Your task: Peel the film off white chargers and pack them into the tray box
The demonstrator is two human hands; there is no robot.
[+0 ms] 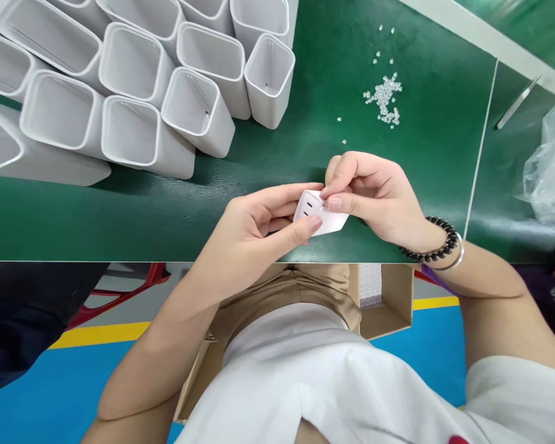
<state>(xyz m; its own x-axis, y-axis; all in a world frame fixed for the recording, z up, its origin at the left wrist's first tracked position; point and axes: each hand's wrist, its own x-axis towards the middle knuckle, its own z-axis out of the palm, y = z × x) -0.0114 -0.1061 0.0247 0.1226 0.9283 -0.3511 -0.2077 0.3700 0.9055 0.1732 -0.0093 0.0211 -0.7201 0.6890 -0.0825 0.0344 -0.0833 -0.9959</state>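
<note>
My left hand (254,231) is closed around a small white plastic housing (332,223), fingers behind it and thumb on its near edge. Two dark slots show on the housing's end face, which looks like that of a charger case. At the housing's upper edge, the thumb and forefinger of my right hand (382,200) are pinched together; whatever lies between the fingertips is too small or hidden to make out. Beyond my right hand, a loose pile of small clear plastic pieces (385,95) lies on the green table mat (444,123).
Several open white plastic housings (271,105) stand crowded at the upper left. Tweezers (518,103) and a clear plastic bag (552,166) lie at the right. Under the table edge is a cardboard box (396,302). A person's dark clothing (23,320) shows at left.
</note>
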